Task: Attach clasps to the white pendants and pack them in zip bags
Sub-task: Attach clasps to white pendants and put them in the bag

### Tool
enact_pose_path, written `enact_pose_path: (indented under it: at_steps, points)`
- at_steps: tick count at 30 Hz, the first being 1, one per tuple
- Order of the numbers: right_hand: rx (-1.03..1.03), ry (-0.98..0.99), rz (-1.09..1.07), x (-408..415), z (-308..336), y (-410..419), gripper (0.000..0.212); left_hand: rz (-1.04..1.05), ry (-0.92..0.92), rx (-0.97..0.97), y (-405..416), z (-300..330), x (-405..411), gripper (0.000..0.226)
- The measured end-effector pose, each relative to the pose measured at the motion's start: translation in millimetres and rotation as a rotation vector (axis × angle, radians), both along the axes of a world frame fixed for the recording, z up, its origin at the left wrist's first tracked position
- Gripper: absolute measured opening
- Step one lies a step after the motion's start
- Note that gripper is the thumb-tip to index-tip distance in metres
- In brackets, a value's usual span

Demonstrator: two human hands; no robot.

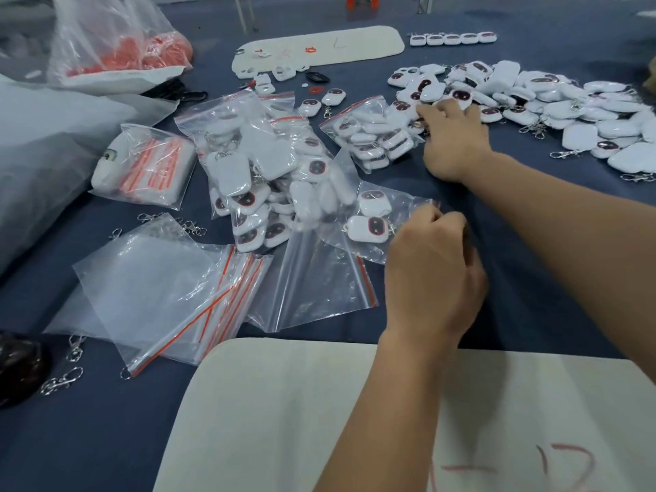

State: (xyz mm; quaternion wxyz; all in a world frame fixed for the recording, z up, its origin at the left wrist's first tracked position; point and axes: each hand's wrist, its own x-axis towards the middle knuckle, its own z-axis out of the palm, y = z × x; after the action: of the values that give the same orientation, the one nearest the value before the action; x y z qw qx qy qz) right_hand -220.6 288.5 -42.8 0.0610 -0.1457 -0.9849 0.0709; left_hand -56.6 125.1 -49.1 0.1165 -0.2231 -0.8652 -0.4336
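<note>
bare blue cloth [532, 250] right-centre, filled zip bags [269, 179] crowding left

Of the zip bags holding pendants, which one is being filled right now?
The zip bag pinched by the left hand at its mouth; it holds only two pendants, while the other bags further left are packed full.

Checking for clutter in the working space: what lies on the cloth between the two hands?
In the head view, only bare blue cloth lies between the left hand, pinching a zip bag, and the right hand at the pendant pile.
</note>
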Motion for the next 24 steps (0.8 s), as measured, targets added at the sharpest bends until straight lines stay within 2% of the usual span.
enact_pose_path:
  at_steps: [2, 4, 7, 10, 16, 20, 24]
  points:
    - [0.063, 0.084, -0.057, 6, -1, 1, 0.048, 0.042, 0.093, 0.056, -2, 1, -1, 0.006]
    - [0.056, 0.108, -0.08, 15, -1, -1, 0.043, 0.037, 0.141, 0.008, -6, -1, -7, 0.018]
    - [-0.044, 0.146, -0.103, 33, 3, -5, 0.041, -0.073, 0.014, -0.302, -12, -7, -11, 0.055]
    - [-0.017, 0.198, -0.082, 54, 6, -6, 0.031, -0.074, 0.029, -0.512, -13, -9, -7, 0.068]
    - [0.186, 0.218, 0.021, 91, 3, -14, 0.017, 0.049, -0.094, -0.504, -12, -5, 12, 0.076]
    - [0.119, 0.232, 0.0, 106, 5, -20, 0.024, 0.13, -0.196, -0.489, -20, -2, 19, 0.082]
    - [0.042, 0.308, 0.024, 120, -1, -27, 0.017, 0.174, -0.186, -0.499, -30, -2, 17, 0.074]
